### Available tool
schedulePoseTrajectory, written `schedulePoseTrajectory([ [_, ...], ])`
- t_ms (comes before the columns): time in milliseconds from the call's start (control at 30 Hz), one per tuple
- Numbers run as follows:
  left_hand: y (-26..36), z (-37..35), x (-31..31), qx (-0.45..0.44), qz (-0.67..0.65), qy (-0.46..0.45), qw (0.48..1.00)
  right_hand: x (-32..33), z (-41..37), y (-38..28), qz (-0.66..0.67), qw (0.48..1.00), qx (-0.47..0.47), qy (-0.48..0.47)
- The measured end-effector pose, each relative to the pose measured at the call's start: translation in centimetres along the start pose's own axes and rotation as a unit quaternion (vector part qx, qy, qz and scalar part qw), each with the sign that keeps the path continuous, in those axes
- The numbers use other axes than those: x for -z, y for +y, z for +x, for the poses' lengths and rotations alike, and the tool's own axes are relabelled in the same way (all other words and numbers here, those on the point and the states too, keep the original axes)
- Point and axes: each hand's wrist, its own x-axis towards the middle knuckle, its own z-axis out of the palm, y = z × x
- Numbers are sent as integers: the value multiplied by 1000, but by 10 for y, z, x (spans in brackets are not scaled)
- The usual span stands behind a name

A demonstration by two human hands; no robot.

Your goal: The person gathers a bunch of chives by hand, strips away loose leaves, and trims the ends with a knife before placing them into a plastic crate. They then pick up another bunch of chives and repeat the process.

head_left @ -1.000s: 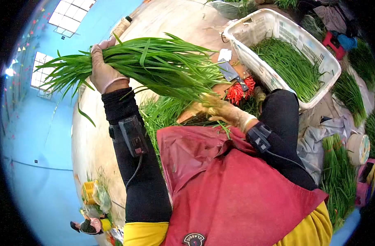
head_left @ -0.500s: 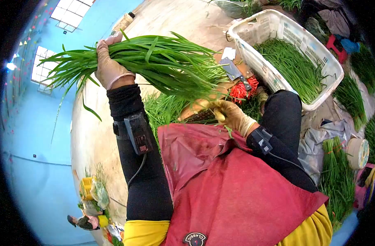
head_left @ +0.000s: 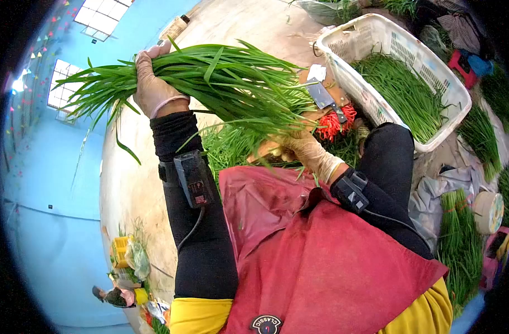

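Observation:
A big bunch of garlic chives is held up sideways by my gloved left hand, its fingers wrapped around the leafy part. The leaf tips fan out to the left and the stem ends point right. Below those stem ends is my gloved right hand, fingers curled and partly covered by hanging strands; I cannot tell what they grip. Loose chive leaves lie beneath the bunch. Just beyond my right hand, a cleaver rests beside a bundle of red ties.
A white plastic crate with chives inside stands by my right knee. More chive bundles lie along the right, near a round white tub. Another person is at the far lower left, near a yellow crate.
My right hand has moved slightly left and up under the stems, its fingers now more covered by strands. My left hand keeps its hold; the view has shifted slightly.

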Motion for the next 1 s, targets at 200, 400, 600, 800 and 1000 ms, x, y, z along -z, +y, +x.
schedulePoseTrajectory([
  [200,-1,1,2,-15,-2,-4,1000,-13,-25,-13,98,995,32,-16],
  [400,5,-5,-3,13,31,-28,999,-4,-22,-10,111,994,13,-11],
  [600,6,0,-3,11,-1,-5,1000,50,-10,53,-138,978,-143,57],
  [800,-2,15,7,25,-31,-32,999,50,7,10,84,995,-40,-43],
  [1000,6,-8,-1,31,22,-53,998,24,23,3,233,960,-30,-154],
])
